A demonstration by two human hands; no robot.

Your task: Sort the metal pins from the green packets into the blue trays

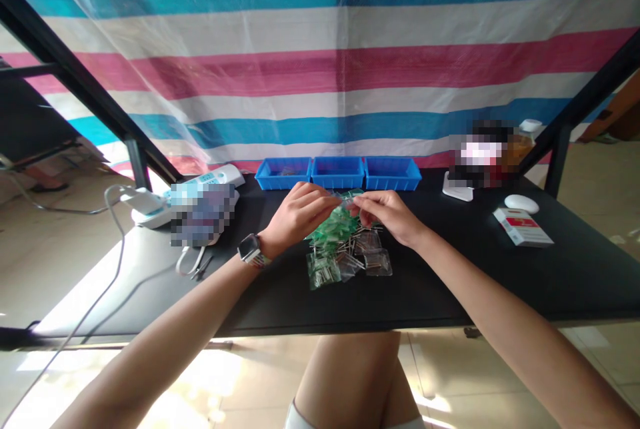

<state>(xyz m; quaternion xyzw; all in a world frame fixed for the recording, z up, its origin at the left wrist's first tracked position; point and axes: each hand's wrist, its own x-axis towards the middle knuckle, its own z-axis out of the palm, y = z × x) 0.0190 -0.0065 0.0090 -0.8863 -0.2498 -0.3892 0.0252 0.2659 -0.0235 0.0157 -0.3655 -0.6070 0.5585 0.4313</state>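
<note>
Both hands meet over a heap of small clear plastic bags (350, 252) with green and metal parts in them, on a black table (500, 282). My left hand (300, 210), with a watch at the wrist, and my right hand (385, 214) pinch one small clear bag (349, 201) between them, just above the heap. Fingers of both hands are curled closed on it.
Three blue bins (339, 172) stand in a row behind the heap. At the left lie a white device with a cable (150, 206) and scissors (193, 262). A white mouse (521, 203), a red-and-white box (523, 226) and a bottle (523, 139) sit at the right. A striped tarp hangs behind.
</note>
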